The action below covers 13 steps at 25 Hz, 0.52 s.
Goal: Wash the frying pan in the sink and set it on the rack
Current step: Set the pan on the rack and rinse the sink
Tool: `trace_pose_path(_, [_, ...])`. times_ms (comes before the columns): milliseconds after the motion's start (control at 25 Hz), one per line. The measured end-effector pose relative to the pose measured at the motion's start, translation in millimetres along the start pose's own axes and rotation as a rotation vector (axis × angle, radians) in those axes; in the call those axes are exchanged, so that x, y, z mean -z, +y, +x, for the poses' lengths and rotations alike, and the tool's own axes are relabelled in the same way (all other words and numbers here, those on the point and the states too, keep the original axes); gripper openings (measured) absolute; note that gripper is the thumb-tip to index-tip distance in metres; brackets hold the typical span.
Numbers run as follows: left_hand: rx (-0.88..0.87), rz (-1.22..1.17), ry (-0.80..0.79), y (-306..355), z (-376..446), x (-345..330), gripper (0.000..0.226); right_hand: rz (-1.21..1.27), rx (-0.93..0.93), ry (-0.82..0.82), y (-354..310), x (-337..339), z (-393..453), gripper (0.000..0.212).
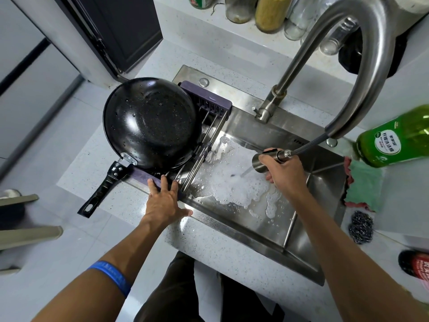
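The black frying pan (151,124) lies wet and tilted on the purple-ended rack (209,105) that spans the left end of the steel sink (290,228). Its handle (102,189) points toward me over the counter. My left hand (166,201) rests flat, fingers straight, on the rack's near purple bar and the sink edge. My right hand (281,170) grips the pulled-out spray head (264,161) of the faucet (362,73), and water runs from it into white foam (234,182) on the sink floor.
A green detergent bottle (394,140) stands right of the sink, with a green cloth (364,189) and a steel scourer (361,226) below it. Glass jars (271,12) line the ledge behind. A red-labelled bottle (417,266) stands at the right edge.
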<state>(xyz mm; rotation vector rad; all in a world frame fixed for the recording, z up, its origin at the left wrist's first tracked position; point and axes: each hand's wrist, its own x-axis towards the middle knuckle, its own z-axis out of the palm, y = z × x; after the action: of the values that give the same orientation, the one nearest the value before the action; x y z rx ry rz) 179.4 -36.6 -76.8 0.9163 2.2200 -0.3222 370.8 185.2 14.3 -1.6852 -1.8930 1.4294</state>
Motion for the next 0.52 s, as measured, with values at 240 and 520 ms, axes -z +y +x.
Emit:
trace_pose_path(240, [-0.001, -0.012, -0.003, 0.1, 0.6, -0.7, 0.115, -0.008, -0.006, 0.003, 0.5, -0.4, 1.3, 0.012])
trace_pose_path(520, [0.001, 0.001, 0.008, -0.6, -0.9, 0.9, 0.115, 0.006, -0.017, 0.0, 0.0, -4.2, 2.4, 0.015])
